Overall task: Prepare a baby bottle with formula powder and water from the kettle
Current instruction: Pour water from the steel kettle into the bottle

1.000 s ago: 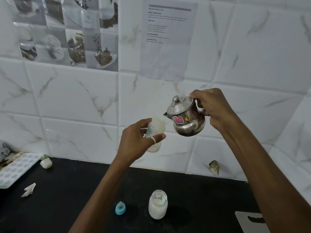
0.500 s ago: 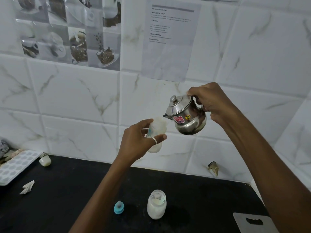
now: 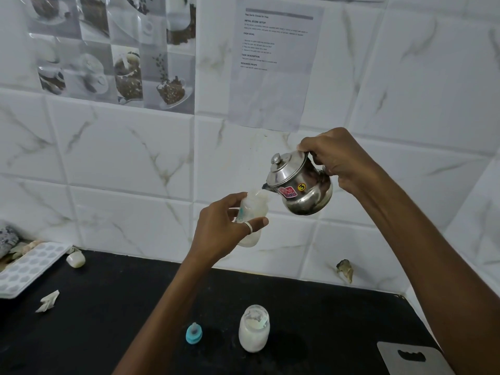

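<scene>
Bottle (image 3: 250, 212): held up in the air over the black counter (image 3: 108, 307), mouth open and just under the kettle spout; pale powder or milky liquid low inside, level hard to read
Left hand (image 3: 224, 231): fingers wrapped round the bottle body, thumb across the front; gripping firmly, bottle close to upright
Right hand (image 3: 338, 161): fingers clenched round the handle of the kettle (image 3: 300, 185); kettle tipped toward the bottle, lid on
Spout: touching or just above the bottle rim; stream too thin to make out
Step in hand: pouring water, by the look of it
Doing it well: keep spout centred over the narrow mouth; tip slowly; hold bottle steady and upright; watch the level; ease kettle back before the neck fills
Risk: lid sliding off at a steep tilt; hot water on the left fingers
Waiting on the counter: blue teat cap (image 3: 193, 333); jar of white powder (image 3: 253, 328)
</scene>
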Demonstrator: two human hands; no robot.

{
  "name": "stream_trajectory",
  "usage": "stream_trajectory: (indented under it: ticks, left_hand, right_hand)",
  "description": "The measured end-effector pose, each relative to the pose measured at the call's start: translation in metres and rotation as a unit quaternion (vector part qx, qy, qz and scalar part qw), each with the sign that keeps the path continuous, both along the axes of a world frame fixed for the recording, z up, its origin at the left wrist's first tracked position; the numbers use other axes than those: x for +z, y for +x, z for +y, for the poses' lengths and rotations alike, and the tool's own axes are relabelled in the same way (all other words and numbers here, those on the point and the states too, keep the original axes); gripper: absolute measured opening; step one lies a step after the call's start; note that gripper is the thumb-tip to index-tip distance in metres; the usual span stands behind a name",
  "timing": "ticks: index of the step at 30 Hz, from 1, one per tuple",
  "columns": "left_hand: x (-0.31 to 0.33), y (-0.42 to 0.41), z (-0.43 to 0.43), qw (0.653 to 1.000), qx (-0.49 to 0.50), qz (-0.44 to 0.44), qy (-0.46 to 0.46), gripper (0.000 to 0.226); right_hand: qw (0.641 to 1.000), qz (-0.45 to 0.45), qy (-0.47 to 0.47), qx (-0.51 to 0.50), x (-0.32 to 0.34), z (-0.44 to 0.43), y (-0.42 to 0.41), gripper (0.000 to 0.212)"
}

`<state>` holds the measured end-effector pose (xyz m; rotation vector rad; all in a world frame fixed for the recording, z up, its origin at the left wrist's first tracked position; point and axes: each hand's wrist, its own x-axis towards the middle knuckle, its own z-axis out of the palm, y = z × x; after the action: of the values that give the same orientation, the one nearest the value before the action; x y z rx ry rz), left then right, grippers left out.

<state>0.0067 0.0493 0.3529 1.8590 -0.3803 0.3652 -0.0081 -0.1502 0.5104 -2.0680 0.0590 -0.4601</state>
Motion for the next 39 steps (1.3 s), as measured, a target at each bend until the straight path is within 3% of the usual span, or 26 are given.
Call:
stream_trajectory:
  ticks: [12,17,39]
  left_hand:
    - [-0.0015,-0.0013,0.0026,1.0,0.003,0.003,0.0,0.065]
    - [-0.0016,-0.0014,0.0044,1.0,0.007,0.006,0.004,0.068]
    - [-0.0013,-0.0009,0.0063,1.0,0.009,0.002,0.009,0.069]
  right_hand:
    - [1.0,0.002,-0.007,0.0,0.0051,0.0029,-0.0016,0.019]
    - [1.0,0.005,-0.01,-0.002,0.0063,0.0033,-0.0002,0.032]
    - [1.0,0.01,-0.023,0.0,0.0106,0.0052,-0.003,0.023]
